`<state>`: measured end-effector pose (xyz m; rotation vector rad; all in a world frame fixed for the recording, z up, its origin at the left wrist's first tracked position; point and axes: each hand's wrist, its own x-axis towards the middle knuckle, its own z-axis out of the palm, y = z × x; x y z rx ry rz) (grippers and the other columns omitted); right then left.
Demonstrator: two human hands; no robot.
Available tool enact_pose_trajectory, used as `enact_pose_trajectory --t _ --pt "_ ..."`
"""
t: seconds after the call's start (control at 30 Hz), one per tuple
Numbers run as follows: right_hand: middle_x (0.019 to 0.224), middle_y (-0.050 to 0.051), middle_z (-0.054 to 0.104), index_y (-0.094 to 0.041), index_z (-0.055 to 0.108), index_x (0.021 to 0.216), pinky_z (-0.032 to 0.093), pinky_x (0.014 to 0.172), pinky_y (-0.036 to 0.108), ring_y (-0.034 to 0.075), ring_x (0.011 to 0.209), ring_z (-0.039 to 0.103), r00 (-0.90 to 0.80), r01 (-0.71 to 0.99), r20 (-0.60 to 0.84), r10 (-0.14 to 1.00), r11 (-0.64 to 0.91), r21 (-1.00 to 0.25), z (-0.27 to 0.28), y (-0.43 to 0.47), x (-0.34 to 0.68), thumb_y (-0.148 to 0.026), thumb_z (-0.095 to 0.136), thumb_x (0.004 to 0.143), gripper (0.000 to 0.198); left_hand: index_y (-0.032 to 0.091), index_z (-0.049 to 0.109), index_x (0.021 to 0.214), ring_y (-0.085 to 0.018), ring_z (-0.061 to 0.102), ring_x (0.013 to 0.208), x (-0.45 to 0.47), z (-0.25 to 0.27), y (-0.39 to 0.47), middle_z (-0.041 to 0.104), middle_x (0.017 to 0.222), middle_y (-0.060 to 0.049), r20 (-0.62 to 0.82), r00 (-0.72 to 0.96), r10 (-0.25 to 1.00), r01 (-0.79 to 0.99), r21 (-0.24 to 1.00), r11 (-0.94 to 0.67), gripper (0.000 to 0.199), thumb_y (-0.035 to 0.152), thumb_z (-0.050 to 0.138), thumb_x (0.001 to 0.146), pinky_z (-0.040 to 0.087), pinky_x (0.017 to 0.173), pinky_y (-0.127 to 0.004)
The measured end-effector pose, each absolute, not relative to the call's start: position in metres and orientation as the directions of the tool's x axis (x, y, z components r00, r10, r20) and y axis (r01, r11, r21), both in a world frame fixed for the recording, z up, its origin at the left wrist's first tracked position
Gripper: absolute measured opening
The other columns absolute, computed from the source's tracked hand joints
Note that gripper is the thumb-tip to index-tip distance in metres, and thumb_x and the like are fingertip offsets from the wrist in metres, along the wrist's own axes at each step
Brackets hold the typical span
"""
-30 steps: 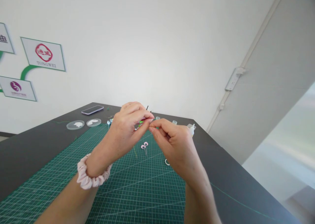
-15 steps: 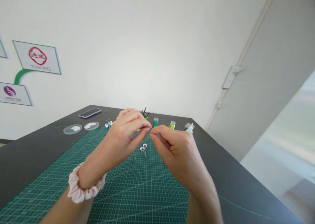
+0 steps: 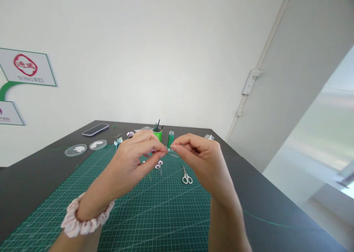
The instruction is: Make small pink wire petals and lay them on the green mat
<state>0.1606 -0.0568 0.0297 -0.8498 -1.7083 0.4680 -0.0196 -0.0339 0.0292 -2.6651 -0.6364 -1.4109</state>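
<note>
My left hand [image 3: 141, 159], with a pale scrunchie [image 3: 85, 217] on its wrist, is raised over the green cutting mat [image 3: 155, 215]. Its thumb and forefinger pinch together; what lies between them is too small to name. Close by on the right, my right hand [image 3: 200, 156] pinches in the same way, its fingertips a short gap from the left ones. Beyond the hands, two small pink looped pieces on wire stems [image 3: 159, 166] lie on the mat. White-handled scissors [image 3: 187, 177] rest beneath my right hand.
Behind the hands stand a green cup [image 3: 157, 134] of tools and a green glitter bottle [image 3: 170, 138]. Farther left are shallow dishes [image 3: 76, 150] with white pieces, a phone [image 3: 95, 129] and pale blue wired petals [image 3: 118, 142]. A white-tipped bottle [image 3: 210, 137] lies at the back right.
The view has turned slightly, so the background sits farther left. My fingertips have drawn a little apart. The scissors and green cup now show more, while my right hand covers the yellow-green bottle.
</note>
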Motion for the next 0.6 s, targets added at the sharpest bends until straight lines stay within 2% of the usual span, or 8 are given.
enact_pose_trajectory --t 0.1,0.33,0.6 --pt "0.049 -0.008 0.034 -0.018 0.066 0.070 0.024 0.044 0.024 0.007 0.047 0.030 -0.128 0.196 0.622 0.772 0.634 -0.748 0.029 -0.049 0.159 -0.024 0.063 0.081 0.013 0.019 0.063 0.083 -0.012 0.057 0.074 -0.018 0.028 -0.034 0.062 0.074 0.001 0.787 0.505 0.355 0.345 0.193 -0.918 0.014 0.012 0.053 0.091 0.047 0.070 -0.027" --pt "0.057 -0.004 0.049 -0.018 0.065 0.069 0.029 0.050 0.026 0.010 0.055 0.037 -0.241 0.033 0.553 0.797 0.576 -0.816 0.027 -0.037 0.165 -0.029 0.065 0.078 0.014 0.020 0.063 0.083 -0.010 0.056 0.070 -0.017 0.025 -0.033 0.061 0.074 0.002 0.781 0.496 0.380 0.285 0.267 -0.921 0.014 0.011 0.054 0.090 0.048 0.069 -0.024" --pt "0.057 -0.003 0.051 -0.019 0.065 0.067 0.031 0.050 0.026 0.010 0.056 0.040 -0.207 0.047 0.564 0.799 0.584 -0.810 0.024 -0.035 0.161 -0.032 0.066 0.078 0.017 0.021 0.063 0.079 -0.010 0.057 0.070 -0.015 0.022 -0.030 0.062 0.072 0.003 0.789 0.456 0.411 0.333 0.277 -0.902 0.015 0.011 0.055 0.088 0.045 0.061 -0.022"
